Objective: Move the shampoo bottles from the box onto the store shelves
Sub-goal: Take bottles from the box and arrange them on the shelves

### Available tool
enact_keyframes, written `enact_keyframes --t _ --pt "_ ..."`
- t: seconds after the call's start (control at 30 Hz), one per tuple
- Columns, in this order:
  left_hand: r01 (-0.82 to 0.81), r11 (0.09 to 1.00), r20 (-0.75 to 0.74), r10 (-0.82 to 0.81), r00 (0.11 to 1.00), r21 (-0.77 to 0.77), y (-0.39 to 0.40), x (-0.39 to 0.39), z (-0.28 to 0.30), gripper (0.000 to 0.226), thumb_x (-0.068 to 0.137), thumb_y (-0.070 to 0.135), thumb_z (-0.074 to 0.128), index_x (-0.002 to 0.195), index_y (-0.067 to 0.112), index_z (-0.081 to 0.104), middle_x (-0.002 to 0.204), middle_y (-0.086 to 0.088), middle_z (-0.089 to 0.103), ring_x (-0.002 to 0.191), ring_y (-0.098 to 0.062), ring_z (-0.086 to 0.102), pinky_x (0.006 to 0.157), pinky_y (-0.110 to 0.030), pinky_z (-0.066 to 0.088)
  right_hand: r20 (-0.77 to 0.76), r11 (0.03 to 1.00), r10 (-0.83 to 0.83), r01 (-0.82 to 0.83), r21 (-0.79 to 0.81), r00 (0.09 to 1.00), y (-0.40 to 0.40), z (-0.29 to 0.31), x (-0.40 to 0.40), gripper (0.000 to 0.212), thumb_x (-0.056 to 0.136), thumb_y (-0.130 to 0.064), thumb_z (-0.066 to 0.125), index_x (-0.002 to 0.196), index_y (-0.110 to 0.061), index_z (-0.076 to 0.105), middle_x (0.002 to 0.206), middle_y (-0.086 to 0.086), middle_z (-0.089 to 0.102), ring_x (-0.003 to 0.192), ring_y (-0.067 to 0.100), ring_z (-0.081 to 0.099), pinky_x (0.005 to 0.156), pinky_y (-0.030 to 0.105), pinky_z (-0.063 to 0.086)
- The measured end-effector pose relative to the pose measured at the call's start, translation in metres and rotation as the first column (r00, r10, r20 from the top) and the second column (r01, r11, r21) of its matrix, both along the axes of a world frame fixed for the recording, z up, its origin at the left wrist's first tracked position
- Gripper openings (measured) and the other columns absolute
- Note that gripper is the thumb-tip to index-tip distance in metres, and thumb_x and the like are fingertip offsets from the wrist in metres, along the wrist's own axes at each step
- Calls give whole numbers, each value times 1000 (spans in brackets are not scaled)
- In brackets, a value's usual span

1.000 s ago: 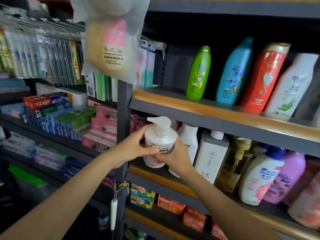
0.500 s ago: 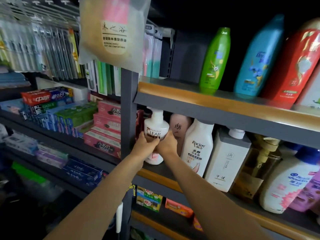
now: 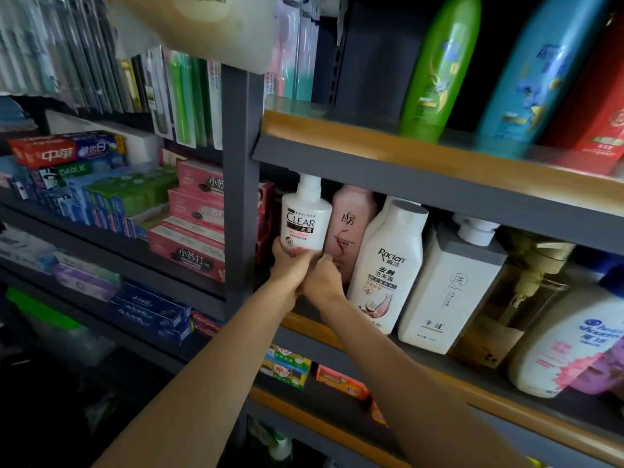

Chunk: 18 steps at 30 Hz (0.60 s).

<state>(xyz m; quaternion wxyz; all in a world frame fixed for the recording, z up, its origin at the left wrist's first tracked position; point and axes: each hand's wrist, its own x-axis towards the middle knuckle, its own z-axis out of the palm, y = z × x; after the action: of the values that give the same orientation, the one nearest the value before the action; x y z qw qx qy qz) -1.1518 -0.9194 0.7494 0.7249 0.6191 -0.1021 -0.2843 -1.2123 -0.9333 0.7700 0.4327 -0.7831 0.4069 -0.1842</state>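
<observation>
While held, CLEAR bottle on shelf

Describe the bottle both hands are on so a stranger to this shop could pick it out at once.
Find the middle shelf with the wooden front edge, right of the grey upright post. At that shelf's far left end, beside the post, stands the white pump bottle, gripped at its base by the left hand and right hand. It alone reads CLEAR; the pink bottle beside it has a plain cap.
</observation>
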Motion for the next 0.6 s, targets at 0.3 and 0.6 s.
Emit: enact_keyframes --t 0.3,0.6 --pt "-75 990 93 64 994 121 -30 15 4 59 82 11 48 137 22 28 124 -24 49 104 -39 56 92 -53 48 6 996 55 -55 74 998 -10 2 -15 40 91 -10 49 130 -4 42 124 13 54 107 24 53 78 26 41" --pt "69 989 128 -86 988 131 -32 33 5 48 89 14 50 134 20 35 128 -19 52 119 -40 51 100 -52 43 24 989 77 -79 124 997 -14 -5 -19 43 91 -12 54 132 -5 40 114 8 55 95 16 50 78 25 43"
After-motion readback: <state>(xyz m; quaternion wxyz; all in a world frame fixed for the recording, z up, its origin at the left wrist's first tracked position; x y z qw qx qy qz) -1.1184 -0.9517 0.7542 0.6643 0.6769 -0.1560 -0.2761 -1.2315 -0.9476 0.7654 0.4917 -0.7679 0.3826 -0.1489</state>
